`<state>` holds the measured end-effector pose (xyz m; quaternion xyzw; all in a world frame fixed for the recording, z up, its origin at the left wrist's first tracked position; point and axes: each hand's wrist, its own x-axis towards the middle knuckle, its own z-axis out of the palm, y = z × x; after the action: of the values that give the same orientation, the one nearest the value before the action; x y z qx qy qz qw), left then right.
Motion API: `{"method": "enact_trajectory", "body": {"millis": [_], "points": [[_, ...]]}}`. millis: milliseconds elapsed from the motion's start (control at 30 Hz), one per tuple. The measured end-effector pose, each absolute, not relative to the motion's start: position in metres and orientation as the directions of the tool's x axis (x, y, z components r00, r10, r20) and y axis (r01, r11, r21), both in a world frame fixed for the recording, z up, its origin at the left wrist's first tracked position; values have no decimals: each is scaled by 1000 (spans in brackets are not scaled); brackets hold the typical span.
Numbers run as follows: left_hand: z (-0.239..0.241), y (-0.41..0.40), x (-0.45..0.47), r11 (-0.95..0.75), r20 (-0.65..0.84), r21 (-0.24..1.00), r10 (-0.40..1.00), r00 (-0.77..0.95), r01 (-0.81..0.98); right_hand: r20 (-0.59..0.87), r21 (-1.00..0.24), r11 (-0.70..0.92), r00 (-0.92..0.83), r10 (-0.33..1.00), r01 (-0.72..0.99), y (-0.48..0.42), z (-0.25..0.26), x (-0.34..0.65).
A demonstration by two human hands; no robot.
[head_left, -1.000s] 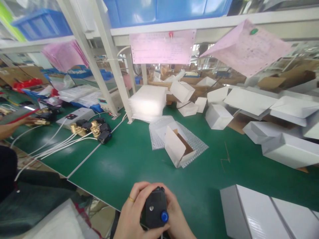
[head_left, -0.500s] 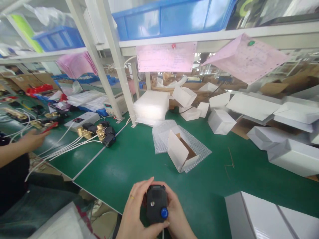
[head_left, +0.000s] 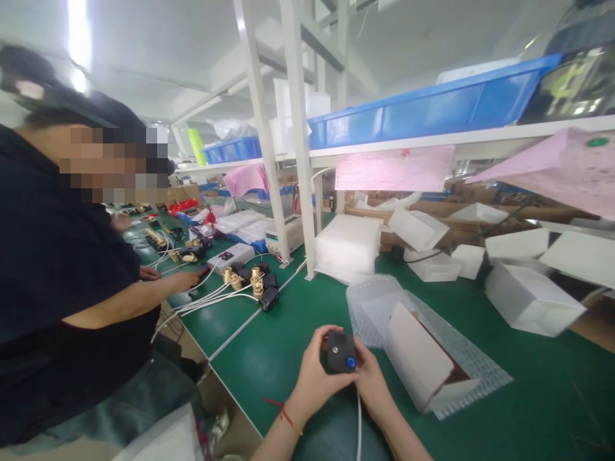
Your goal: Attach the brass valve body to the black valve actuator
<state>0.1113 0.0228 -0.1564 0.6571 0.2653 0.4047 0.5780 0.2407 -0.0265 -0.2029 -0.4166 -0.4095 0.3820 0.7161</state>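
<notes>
Black boxy actuator (head_left: 341, 351) — both hands.

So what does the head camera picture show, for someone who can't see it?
Two hands, left hand and right hand, hold a small black box with a blue knob over a green table. An open white carton lies beside them; a person in black works alongside.

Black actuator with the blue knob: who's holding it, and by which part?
Both hands: left hand and right hand grip the black actuator by its sides.
</notes>
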Motion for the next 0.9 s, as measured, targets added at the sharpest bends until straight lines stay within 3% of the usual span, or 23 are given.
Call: {"method": "enact_trajectory", "body": {"millis": [167, 300, 633, 900], "points": [[-172, 39, 120, -166, 228, 973, 792, 566, -160, 339, -933, 357, 458, 822, 50, -14, -221, 254], [-179, 44, 122, -132, 194, 980, 786, 587, -147, 352, -935, 324, 469, 810, 141, -13, -223, 258], [-192, 46, 119, -73, 149, 986, 787, 598, -149, 286, -955, 287, 478, 830, 73, -9, -267, 274], [-203, 52, 119, -128, 181, 983, 800, 572, -132, 234, -966, 256, 557, 797, 39, -9, -256, 266]]}}
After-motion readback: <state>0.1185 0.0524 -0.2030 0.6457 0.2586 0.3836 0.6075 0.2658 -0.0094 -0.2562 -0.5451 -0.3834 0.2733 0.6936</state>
